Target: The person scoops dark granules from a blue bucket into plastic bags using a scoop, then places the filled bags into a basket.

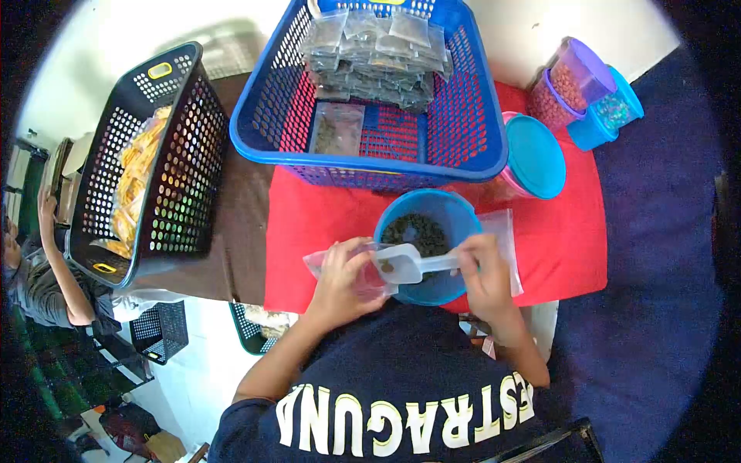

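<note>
My left hand (340, 284) is closed around a small clear plastic bag (315, 262), its mouth turned to the right. In my right hand (488, 279) is the handle of a white plastic scoop (400, 263). The scoop's tip reaches the bag's mouth, with a little dark material visible in its bowl. Under the scoop stands a blue bucket (431, 199), partly filled with dark, crumbly dried material (417, 231). Beside the bucket, flat clear bags (503, 241) lie near my right hand.
A blue basket (370, 160) with stacked filled packets (374, 58) stands behind the bucket on the red cloth (571, 255). At left is a black basket (174, 177) of yellowish packets. Lidded tubs (535, 157) and purple containers (567, 85) stand right. Another person's arm (65, 266) shows far left.
</note>
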`<state>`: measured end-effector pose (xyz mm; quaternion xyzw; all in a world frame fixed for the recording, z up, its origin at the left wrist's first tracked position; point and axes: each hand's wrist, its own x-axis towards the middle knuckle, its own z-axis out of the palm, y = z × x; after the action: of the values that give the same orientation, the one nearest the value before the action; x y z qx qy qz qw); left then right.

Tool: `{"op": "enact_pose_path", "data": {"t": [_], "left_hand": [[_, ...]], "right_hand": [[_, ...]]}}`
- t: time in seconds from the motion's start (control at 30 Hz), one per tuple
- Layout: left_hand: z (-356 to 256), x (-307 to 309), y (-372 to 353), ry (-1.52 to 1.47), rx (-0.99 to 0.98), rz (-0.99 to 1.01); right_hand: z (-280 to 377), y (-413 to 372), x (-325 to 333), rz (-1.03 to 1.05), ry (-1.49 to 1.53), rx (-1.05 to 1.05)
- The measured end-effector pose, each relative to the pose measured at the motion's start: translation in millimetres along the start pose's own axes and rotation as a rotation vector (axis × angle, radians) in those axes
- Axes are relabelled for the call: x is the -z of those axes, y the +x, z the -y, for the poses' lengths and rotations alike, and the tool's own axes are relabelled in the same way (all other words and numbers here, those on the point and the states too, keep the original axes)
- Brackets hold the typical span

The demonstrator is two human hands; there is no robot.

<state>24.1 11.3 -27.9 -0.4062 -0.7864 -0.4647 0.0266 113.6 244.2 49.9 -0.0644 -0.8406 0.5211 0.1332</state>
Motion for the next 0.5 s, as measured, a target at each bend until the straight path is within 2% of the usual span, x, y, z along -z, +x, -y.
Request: {"op": "enact_pose_path", "data": {"t": [0.07,0.13,0.2,0.27,0.3,0.33,0.4,0.5], "left_hand": [[0,-1,-2,-0.011,0.012,0.021],[1,-1,-3,-0.028,0.034,0.023],[5,-2,-7,-0.034,0.050,-0.166],[14,-1,-14,-0.002,0.066,-0.193],[16,1,-15,0.054,0.106,-0.185],[17,3,-14,0.111,0.145,-0.177],[18,6,-15,0.117,0.154,-0.168],[17,8,-15,0.134,0.179,-0.159]], "right_hand": [[9,7,5,0.116,-0.255,0.556],[25,7,13,0.112,-0.252,0.579],[27,9,19,0.128,-0.249,0.607],[13,8,26,-0.072,-0.430,0.373],[8,15,23,-0.060,-0.460,0.235],[-4,20,16,-0.064,-0.461,0.234],[-43,25,-6,0.087,-0.390,-0.203],[-85,20,-36,0.269,-0.396,-0.229]]}}
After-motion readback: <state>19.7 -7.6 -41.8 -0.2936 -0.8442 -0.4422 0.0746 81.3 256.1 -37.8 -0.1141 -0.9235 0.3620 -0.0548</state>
